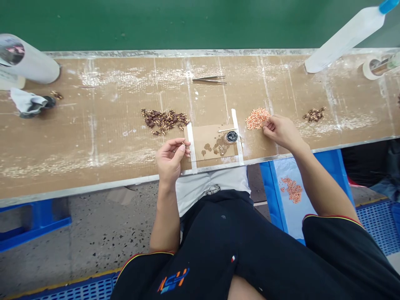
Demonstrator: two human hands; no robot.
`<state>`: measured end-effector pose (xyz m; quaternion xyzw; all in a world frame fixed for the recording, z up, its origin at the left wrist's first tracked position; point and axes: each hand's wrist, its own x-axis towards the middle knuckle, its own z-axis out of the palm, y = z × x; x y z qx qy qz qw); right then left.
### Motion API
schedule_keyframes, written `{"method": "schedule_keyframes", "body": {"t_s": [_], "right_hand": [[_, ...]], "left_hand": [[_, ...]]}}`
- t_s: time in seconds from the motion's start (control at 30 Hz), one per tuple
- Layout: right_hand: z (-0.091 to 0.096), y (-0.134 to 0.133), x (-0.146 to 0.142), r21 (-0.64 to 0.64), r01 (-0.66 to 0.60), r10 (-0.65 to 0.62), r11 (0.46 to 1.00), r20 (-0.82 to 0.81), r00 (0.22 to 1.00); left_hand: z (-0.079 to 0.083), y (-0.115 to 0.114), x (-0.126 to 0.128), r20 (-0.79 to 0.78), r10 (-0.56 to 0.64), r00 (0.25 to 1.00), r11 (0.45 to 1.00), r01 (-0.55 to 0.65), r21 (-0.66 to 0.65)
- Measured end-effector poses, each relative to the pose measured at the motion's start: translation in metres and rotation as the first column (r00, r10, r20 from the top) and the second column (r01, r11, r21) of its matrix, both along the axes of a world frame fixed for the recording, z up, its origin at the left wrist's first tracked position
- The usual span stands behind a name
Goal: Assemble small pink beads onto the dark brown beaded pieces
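Observation:
My left hand point(171, 159) is held over the bench edge with thumb and fingers pinched. A tiny piece shows at its fingertips, too small to name. Just beyond it lies a pile of small dark brown and gold parts point(164, 120). My right hand point(283, 131) has its fingertips together at the edge of a pile of small orange pieces point(257, 118); whatever they grip is hidden. Between the hands, a cardboard pad point(206, 139) is taped down with white strips. On it are a small dark-topped jar point(231, 137), a cotton swab point(227, 130) and wet spots.
Metal tweezers point(209, 79) lie toward the back. A white bottle point(345, 39) leans at the right, near another small brown pile point(314, 114). A white cylinder point(28, 58) and crumpled cloth point(28, 102) are at left. Below sits a blue tray point(271, 187) with orange pieces.

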<state>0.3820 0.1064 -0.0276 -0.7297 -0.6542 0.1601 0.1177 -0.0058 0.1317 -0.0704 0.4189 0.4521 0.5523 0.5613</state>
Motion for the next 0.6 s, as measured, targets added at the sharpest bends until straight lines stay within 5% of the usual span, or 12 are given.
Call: {"method": "schedule_keyframes", "body": {"t_s": [0.23,0.6], "right_hand": [[0.012,-0.005,0.011,-0.094,0.022,-0.035,0.995,-0.140,0.990],[0.010,-0.004,-0.003,-0.123,0.069,-0.066,0.990,0.027,0.997]], "left_hand": [[-0.002,-0.001,-0.001,0.051,-0.012,0.999,1.000,0.011,0.011],[-0.002,-0.002,-0.001,0.013,-0.024,1.000,1.000,0.024,0.010]]}}
